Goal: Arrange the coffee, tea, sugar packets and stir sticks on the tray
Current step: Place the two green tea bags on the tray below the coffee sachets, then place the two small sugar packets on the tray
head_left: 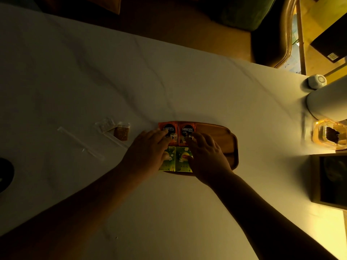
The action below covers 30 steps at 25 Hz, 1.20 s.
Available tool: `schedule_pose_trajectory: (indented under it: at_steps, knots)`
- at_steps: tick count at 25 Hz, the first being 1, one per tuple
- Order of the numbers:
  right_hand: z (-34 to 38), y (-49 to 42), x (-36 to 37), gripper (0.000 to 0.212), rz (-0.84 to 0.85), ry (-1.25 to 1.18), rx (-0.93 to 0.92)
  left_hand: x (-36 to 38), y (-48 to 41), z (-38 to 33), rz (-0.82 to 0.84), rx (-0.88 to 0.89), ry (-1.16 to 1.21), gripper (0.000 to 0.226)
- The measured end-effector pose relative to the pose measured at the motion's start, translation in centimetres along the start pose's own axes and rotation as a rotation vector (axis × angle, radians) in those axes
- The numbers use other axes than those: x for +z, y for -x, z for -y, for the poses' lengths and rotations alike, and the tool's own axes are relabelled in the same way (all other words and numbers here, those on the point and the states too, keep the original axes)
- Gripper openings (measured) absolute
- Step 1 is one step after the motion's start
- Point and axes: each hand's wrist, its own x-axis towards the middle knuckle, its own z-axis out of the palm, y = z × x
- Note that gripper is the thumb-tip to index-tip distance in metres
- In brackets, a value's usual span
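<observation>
A wooden tray [228, 141] lies on the white cloth. Two orange coffee packets [168, 127] [187, 128] sit side by side on its far left part. Two green tea packets [170, 167] [183, 158] lie just in front of them. My left hand [150, 149] rests flat with its fingertips on the left coffee packet. The fingertips of my right hand [205, 156] touch the right coffee packet, and the hand covers part of the right tea packet. Left of the tray lie a brown sugar packet [121, 132], a clear packet [105, 123] and two wrapped stir sticks [80, 143] [116, 140].
A white cylinder [326, 98] and a small white round object [317, 81] stand at the right end of the table. A glass dish [328, 136] with dark contents and a dark box [332, 182] sit at the right edge. A dark round object [5, 173] is at far left.
</observation>
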Motion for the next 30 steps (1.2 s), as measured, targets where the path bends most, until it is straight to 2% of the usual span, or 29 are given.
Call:
schedule_pose_trajectory:
  at_steps: [15, 19, 21, 25, 27, 30]
  knots:
    - [0.9, 0.3, -0.1, 0.06, -0.038, -0.01, 0.026, 0.2, 0.4, -0.5, -0.043, -0.027, 0.063, 0.049]
    - [1.9, 0.1, -1.4, 0.056, -0.065, -0.047, 0.037, -0.4, 0.9, 0.2, -0.17, 0.004, 0.058, 0.039]
    - [3.6, -0.9, -2.5, 0.047, -0.115, -0.111, 0.035, -1.3, 1.2, 2.1, -0.232, -0.065, 0.052, 0.029]
    - [9.0, -4.9, -3.8, 0.025, -0.094, -0.29, 0.017, -3.8, 2.2, 7.8, -0.223, -0.381, 0.013, 0.019]
    - [11.7, -7.0, -3.8, 0.024, -0.043, -0.39, 0.051, -4.7, 2.9, 10.2, -0.17, -0.453, 0.014, 0.023]
    - [15.0, -10.3, -3.2, 0.038, 0.046, -0.433, 0.101, -5.1, 3.0, 12.6, -0.059, -0.426, 0.016, 0.027]
